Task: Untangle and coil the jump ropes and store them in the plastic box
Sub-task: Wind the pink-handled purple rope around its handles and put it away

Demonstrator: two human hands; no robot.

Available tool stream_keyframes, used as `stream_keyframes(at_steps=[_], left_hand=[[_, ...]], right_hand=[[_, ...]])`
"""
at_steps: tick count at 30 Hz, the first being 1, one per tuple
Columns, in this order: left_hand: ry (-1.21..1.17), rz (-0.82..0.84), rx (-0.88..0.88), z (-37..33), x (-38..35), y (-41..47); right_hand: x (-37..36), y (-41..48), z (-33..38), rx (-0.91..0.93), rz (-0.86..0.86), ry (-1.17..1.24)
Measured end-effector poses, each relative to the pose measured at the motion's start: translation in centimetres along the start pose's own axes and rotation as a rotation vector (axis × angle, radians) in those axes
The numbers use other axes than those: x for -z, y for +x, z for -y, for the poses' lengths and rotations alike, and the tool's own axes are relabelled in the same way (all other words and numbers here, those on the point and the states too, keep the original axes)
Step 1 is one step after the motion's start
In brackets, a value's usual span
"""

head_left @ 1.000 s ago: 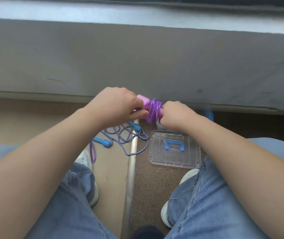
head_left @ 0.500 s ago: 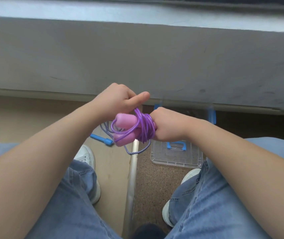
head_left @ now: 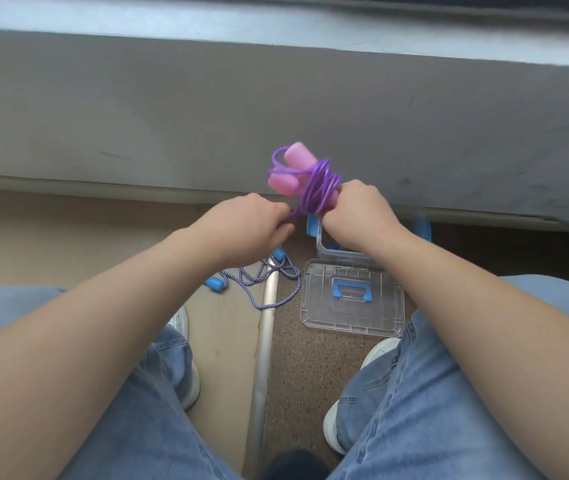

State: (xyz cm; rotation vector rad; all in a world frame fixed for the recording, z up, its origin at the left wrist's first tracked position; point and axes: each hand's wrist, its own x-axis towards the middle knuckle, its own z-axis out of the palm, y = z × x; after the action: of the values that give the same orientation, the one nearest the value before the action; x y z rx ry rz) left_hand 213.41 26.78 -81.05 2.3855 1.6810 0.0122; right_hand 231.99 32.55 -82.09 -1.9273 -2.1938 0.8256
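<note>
1. There are 2 jump ropes. The purple plastic jump rope (head_left: 316,188) is held in the air in front of the grey wall. It is wound many times around its 2 pink foam handles (head_left: 297,157).
2. The right hand (head_left: 359,216) grips this bundle from below, and its fingers are curled around the coils and the lower ends of the handles.
3. The left hand (head_left: 252,225) is just beside the bundle. Its fingers are curled and pinch 1 loose piece of the purple cord, which runs straight from the bundle to the fingertips.
4. The purple-and-white twisted jump rope (head_left: 269,275) lies loose on the floor below the left hand, across 1 metal floor strip (head_left: 265,341). Its 2 blue handles (head_left: 215,285) lie apart from each other.
5. 1 clear plastic box (head_left: 322,244) stands on the brown floor under the right wrist and is mostly hidden. 2 blue clips (head_left: 422,230) show at its sides.
6. 1 clear flat lid (head_left: 352,317) with 1 blue grip lies on the floor just beside the box, on the side nearer to the person.
7. 2 white shoes (head_left: 340,427) show below the jeans.
</note>
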Motion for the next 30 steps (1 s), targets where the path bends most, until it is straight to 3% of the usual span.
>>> stream_keyframes(at_steps=[3,6,12,16,20,23,28,30], left_hand=[[0.232,-0.018,-0.149,0.4,0.9,-0.1],[0.297,-0.106,-0.266,0.0,1.0,0.0],[0.009,-0.427,-0.278,0.8,2.8,0.3],[0.057,-0.428,-0.311,0.8,2.8,-0.1],[-0.05,-0.309,-0.257,0.2,2.3,-0.3],[-0.344,-0.197,-0.043,-0.2,2.6,-0.1],[-0.947,0.311,0.35,-0.6,1.6,0.3],[-1.125,0.415,0.501,-0.8,1.7,0.0]], right_hand=[[-0.5,-0.8,0.3,0.02,0.12,-0.204],[-0.7,-1.3,0.3,0.054,0.274,-0.348],[-1.1,-2.4,1.4,0.266,0.49,-0.295],[-0.5,-3.0,1.4,0.393,0.568,-0.32],[-0.1,-4.1,1.3,0.505,0.559,-0.336],[-0.1,-4.3,1.4,0.547,0.508,-0.253],[0.0,-4.0,1.1,0.587,0.351,-0.307],[-0.2,-3.6,0.9,0.592,0.262,-0.358]])
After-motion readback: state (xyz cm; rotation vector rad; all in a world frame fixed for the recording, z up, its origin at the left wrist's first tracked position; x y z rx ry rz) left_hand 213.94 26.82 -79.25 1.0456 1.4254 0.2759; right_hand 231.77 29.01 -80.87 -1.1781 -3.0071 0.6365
